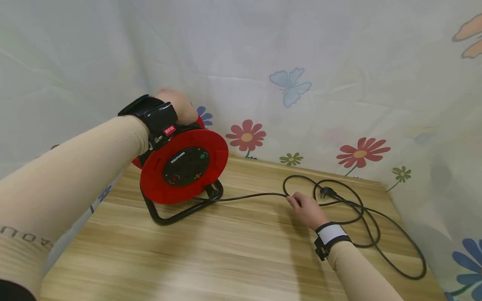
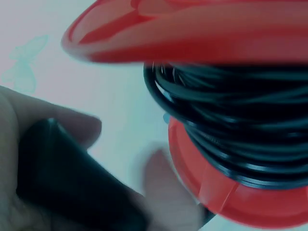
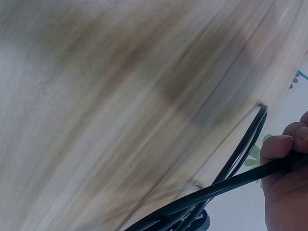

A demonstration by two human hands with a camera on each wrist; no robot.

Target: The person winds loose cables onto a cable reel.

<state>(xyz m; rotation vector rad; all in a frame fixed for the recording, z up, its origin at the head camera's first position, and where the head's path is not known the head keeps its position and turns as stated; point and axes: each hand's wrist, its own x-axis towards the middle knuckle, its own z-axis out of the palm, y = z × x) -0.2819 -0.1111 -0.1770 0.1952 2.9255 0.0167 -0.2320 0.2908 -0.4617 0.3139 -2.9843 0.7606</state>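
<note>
A red and black cable reel (image 1: 215, 151) stands tilted on its black tube stand (image 1: 177, 218), left of the middle in the head view. My left hand (image 1: 175, 105) is at its top, gripping a black handle (image 2: 82, 178) that shows in the left wrist view. Beside those fingers, black cable (image 2: 236, 130) lies wound in several turns between the red discs. From the reel's base the loose cable (image 1: 252, 195) runs right across the wood. My right hand (image 1: 308, 211) pinches it between thumb and fingers (image 3: 276, 146). The plug (image 1: 327, 192) lies just beyond that hand.
Loose loops of cable (image 1: 416, 246) spread over the right end of the wooden table (image 1: 226, 259). A pale curtain (image 1: 226, 50) printed with flowers and butterflies hangs behind the table and along its sides.
</note>
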